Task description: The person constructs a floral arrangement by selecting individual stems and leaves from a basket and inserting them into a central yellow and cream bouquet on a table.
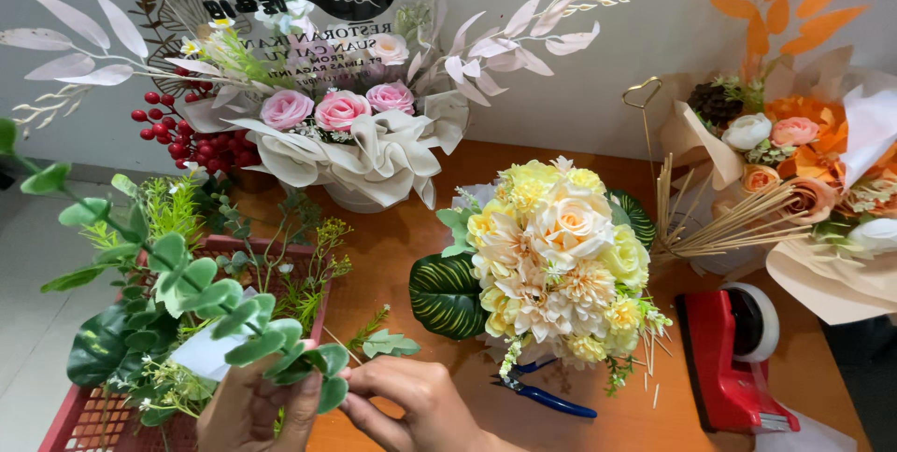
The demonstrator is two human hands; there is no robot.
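your left hand point(248, 410) grips a eucalyptus sprig point(234, 317), right hand point(416, 401) pinching its stem; yellow bouquet point(556, 261) looks assembled, sprig not yet added.

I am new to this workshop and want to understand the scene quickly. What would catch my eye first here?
The yellow and cream bouquet in the middle of the wooden table stands out first. At the bottom, the left hand and right hand hold a green leafy sprig above a red basket. A red tape dispenser sits on the right.
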